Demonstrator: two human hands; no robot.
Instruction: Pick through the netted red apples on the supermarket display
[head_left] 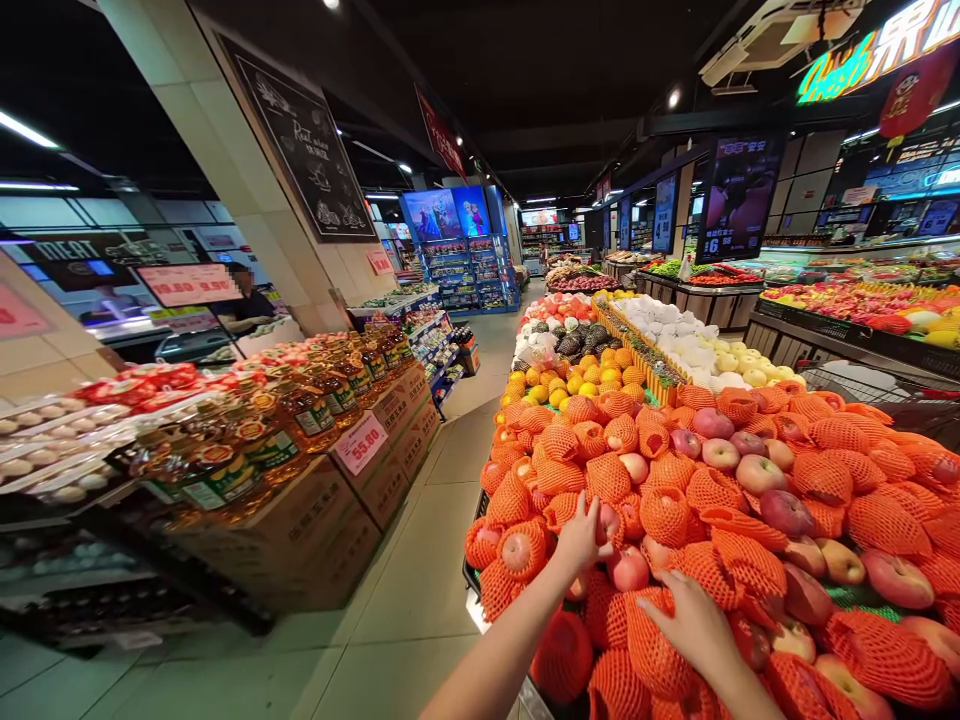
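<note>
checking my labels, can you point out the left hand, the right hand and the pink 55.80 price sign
Left hand [584,538]: head view, back of the hand
Right hand [694,622]: head view, back of the hand
Pink 55.80 price sign [361,444]: head view, middle of its printed front

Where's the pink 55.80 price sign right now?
In the head view, the price sign is across the aisle to your left, against the cardboard boxes, just below the oil bottles.

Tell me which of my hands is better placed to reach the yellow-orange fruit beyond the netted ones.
Your left hand, likely: it is farther forward and nearer the yellow-orange fruit. Your right hand sits lower in the view, over netted fruit closer to you.
</note>
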